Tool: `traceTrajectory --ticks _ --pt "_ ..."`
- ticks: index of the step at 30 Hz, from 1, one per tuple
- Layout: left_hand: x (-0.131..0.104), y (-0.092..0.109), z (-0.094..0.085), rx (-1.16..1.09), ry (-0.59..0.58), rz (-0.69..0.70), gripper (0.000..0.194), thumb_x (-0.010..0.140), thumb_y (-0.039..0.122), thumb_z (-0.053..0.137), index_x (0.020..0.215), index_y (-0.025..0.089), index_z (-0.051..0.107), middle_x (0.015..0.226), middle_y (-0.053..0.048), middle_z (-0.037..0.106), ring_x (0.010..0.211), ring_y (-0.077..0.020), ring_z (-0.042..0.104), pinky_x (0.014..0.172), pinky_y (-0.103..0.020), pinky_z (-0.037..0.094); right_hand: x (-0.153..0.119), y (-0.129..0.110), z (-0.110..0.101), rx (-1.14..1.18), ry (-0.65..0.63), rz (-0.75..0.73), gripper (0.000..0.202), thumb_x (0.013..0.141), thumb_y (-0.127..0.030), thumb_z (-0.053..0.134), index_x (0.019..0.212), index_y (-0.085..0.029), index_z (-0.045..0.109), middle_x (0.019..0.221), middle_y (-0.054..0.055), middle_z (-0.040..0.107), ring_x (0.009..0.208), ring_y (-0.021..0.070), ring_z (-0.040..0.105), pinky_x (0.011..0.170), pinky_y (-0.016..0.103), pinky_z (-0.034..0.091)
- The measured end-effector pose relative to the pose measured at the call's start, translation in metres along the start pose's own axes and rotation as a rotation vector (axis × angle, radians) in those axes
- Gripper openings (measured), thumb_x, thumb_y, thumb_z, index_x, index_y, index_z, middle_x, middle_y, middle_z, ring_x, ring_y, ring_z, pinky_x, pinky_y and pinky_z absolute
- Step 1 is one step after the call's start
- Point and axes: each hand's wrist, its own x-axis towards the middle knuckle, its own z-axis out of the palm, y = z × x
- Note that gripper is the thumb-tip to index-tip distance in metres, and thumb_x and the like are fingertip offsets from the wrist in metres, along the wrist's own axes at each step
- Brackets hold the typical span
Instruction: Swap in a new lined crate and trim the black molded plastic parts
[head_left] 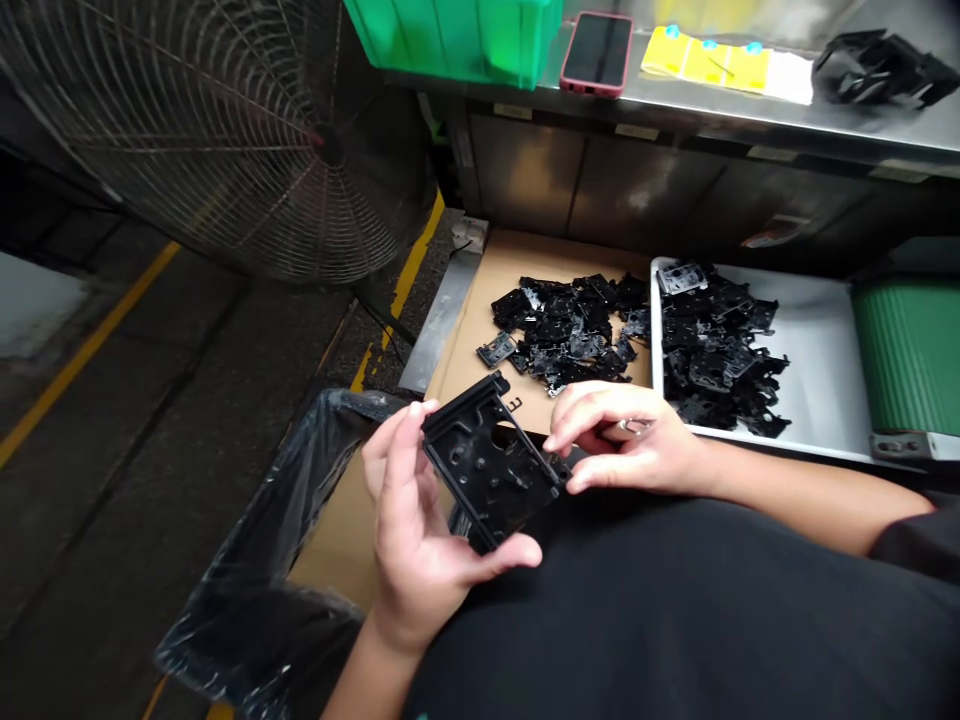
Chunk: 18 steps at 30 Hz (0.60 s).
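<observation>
My left hand (420, 530) grips a flat black plastic part (491, 465) by its left and lower edges, with the fingers behind it and the thumb along the bottom. The part is tilted and shows raised ribs, small posts and a thin hooked tab on its upper edge. At its right corner, my right hand (626, 440) pinches the part between thumb and fingertips. Something small and shiny shows at the curled fingers of that hand; I cannot make out what it is. Beyond the hands, a heap of smaller black plastic pieces (574, 330) lies on a cardboard sheet (517, 255).
A white tray (821, 350) holds more black pieces, beside a green ribbed belt (911, 345). A bin lined with clear plastic (247, 590) stands at lower left, below a large fan (315, 140). On the metal shelf are a green crate (457, 40), a phone (598, 52) and yellow labels (705, 60).
</observation>
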Motion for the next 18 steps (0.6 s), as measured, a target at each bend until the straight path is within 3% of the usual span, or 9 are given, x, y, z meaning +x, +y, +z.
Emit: traceTrajectory --ticks 9,18 --pt "0.005 -0.008 -0.006 0.046 0.002 0.105 0.123 0.054 0.064 0.089 0.158 0.028 0.033 0.144 -0.015 0.043 0.133 -0.0361 0.053 0.106 -0.052 0.055 -0.002 -0.001 0.005 -0.003 0.016 0.034 0.032 0.078 -0.021 0.087 0.109 -0.02 0.075 0.091 0.007 0.069 0.084 0.0185 0.063 0.067 0.031 0.052" --pt "0.012 -0.012 -0.003 -0.076 -0.068 0.072 0.126 0.053 0.056 0.093 0.159 0.026 0.031 0.143 -0.015 0.038 0.136 -0.0321 0.047 0.115 -0.052 0.046 -0.002 -0.009 0.004 -0.014 0.045 0.03 0.03 0.079 -0.019 0.086 0.107 -0.015 0.075 0.092 0.006 0.068 0.084 0.0163 0.061 0.064 0.027 0.05"
